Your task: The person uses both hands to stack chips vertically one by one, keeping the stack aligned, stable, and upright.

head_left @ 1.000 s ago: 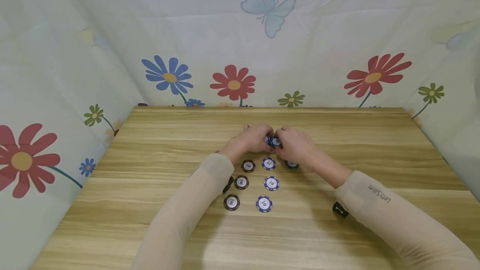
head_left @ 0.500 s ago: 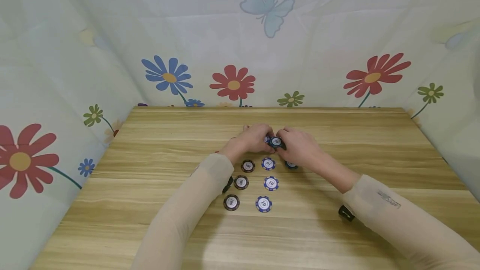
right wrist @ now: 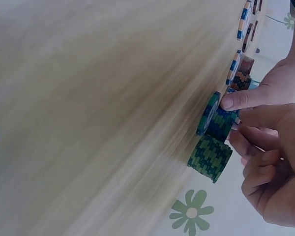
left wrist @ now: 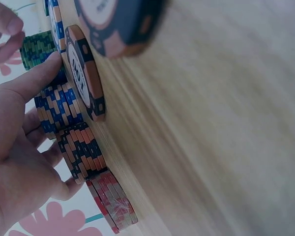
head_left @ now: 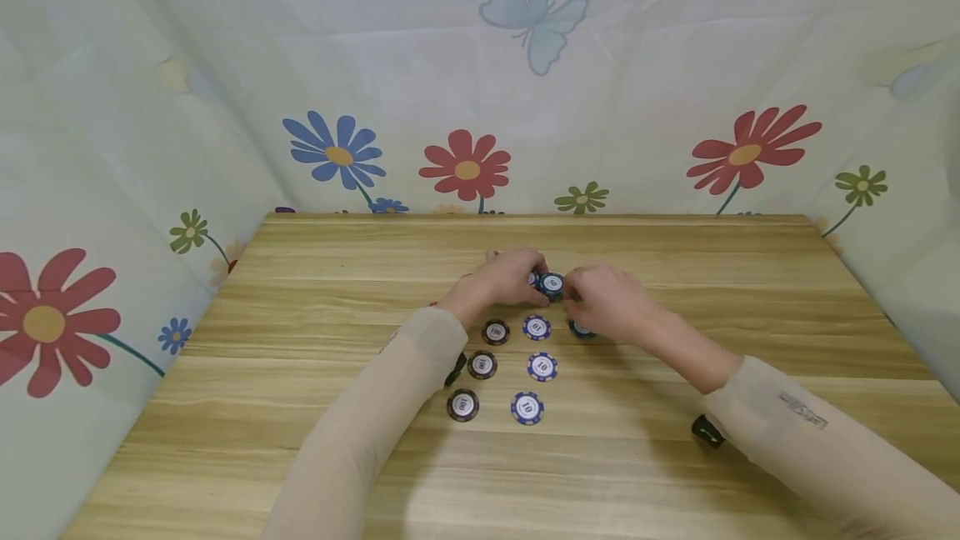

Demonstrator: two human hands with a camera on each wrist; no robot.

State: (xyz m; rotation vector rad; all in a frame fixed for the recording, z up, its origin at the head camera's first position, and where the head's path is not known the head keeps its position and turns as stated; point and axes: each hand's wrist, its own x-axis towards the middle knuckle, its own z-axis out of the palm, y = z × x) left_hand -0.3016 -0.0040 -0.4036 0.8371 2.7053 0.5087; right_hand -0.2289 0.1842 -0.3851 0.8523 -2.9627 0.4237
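Note:
My left hand [head_left: 513,275] grips a dark blue-green stack of poker chips [head_left: 552,284], its top chip marked 50, with the thumb at the near side and fingers behind. To its right, my right hand [head_left: 611,298] has loosely bent fingers and holds nothing visible. In the right wrist view its fingers are close to the gripped stack, and a green chip stack [right wrist: 210,158] stands beside that one. The left wrist view shows more stacks in the row: blue-and-orange chips [left wrist: 59,109], black-and-orange chips [left wrist: 81,152] and red chips [left wrist: 112,201], the red seemingly wrapped in clear film.
Single chips lie flat in front: a column of black 100 chips [head_left: 482,365] and a column of blue 10 chips [head_left: 542,367]. One teal chip [head_left: 581,329] is partly under my right hand. A flowered curtain [head_left: 645,90] hangs behind the wooden table [head_left: 300,290].
My right hand has moved off the 50 stack, to the right and slightly nearer, so more of the stack shows. My left hand stays in place.

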